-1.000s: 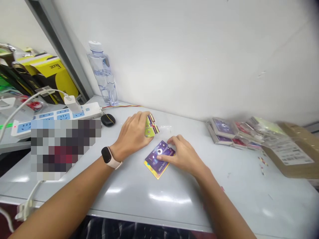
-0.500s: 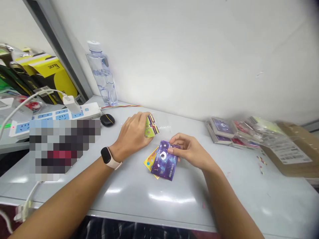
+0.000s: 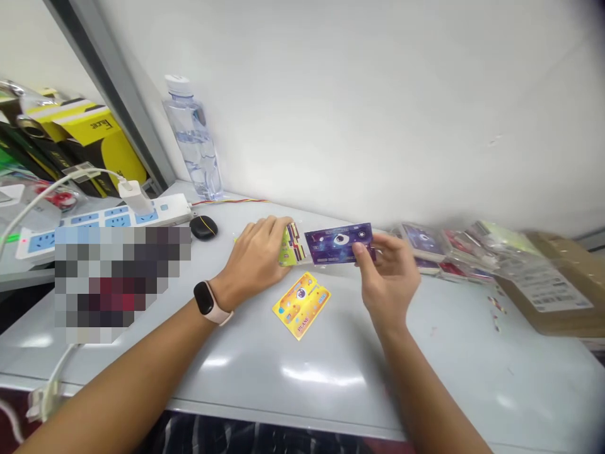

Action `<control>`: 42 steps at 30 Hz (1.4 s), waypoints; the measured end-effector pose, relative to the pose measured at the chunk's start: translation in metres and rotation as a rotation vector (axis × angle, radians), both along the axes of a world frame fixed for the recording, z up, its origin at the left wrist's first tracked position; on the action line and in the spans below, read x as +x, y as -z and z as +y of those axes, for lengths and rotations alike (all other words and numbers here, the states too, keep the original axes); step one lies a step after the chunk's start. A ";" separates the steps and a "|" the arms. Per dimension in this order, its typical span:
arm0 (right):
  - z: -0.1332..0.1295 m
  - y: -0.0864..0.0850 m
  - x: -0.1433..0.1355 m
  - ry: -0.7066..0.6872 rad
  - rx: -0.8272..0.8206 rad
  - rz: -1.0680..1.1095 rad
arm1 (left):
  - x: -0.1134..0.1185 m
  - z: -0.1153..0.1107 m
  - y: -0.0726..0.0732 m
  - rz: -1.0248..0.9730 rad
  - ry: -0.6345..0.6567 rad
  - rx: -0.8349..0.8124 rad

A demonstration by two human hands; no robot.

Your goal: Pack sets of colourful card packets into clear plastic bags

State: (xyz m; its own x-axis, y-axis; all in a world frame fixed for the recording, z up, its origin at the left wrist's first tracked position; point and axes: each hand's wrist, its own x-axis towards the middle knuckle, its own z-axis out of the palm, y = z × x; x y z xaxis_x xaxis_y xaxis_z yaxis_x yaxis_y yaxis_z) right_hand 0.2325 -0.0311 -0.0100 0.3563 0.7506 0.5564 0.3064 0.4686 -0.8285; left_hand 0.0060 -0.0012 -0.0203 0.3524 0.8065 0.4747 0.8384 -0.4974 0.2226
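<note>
My left hand (image 3: 259,255), with a banded wrist, is closed round a green card (image 3: 289,246) with dark stripes at one end. Clear film shows at that card's right end, and most of the card is hidden by my fingers. A purple card (image 3: 340,243) printed with a white eye-like shape is pinched between the thumb and fingers of my right hand (image 3: 390,271). It is held above the table, its left end close to the film. Below both hands a yellow card (image 3: 302,304) lies flat on the table.
Packs of cards in clear film (image 3: 454,249) lie at the right beside a cardboard box (image 3: 553,284). A water bottle (image 3: 193,145), a black mouse (image 3: 204,227) and a white power strip (image 3: 174,211) stand at the left. Yellow-black boxes (image 3: 101,145) sit further left.
My right hand has lifted the purple card off the yellow one, turned it sideways and moved it up and right. The yellow card is now fully exposed. My left hand has shifted slightly right.
</note>
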 end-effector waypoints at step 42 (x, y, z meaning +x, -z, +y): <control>-0.014 -0.003 -0.002 -0.401 -0.873 -0.911 | -0.003 0.001 -0.003 -0.061 -0.029 -0.018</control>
